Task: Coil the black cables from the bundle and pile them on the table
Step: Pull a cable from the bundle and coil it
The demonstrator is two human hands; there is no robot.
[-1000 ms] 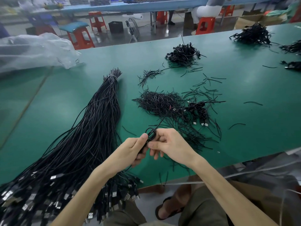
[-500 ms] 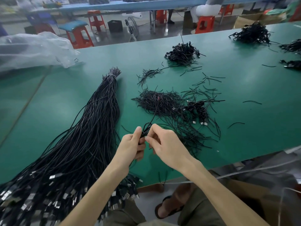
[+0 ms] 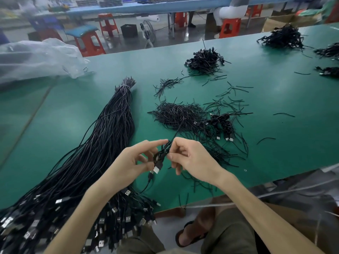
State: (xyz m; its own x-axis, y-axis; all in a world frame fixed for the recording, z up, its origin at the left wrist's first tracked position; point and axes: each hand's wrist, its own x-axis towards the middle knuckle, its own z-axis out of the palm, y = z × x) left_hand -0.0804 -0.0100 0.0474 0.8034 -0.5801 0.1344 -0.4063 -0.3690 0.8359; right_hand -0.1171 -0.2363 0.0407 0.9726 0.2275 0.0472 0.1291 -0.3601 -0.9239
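Observation:
A long bundle of black cables (image 3: 102, 147), tied near its far tip, lies on the green table (image 3: 275, 110); its USB plugs hang over the near edge at the lower left. Just right of it, above the table, I hold a small coiled cable (image 3: 161, 156) between both hands. My left hand (image 3: 134, 162) grips the coil with its lower fingers, its index finger stretched over the top. My right hand (image 3: 194, 158) pinches the coil's right side between thumb and forefinger. A silver USB plug (image 3: 156, 169) hangs below the coil. A thin black tie runs up from the coil.
A heap of short black ties (image 3: 176, 114) lies beyond my hands, with a few coiled cables (image 3: 222, 123) to its right. Bigger piles of coiled cables sit far centre (image 3: 205, 59) and far right (image 3: 284, 38). A clear plastic bag (image 3: 36, 59) lies at the left.
My hands have drawn slightly apart. The left index finger has straightened over the coil. The coil's USB plug now hangs in view below it.

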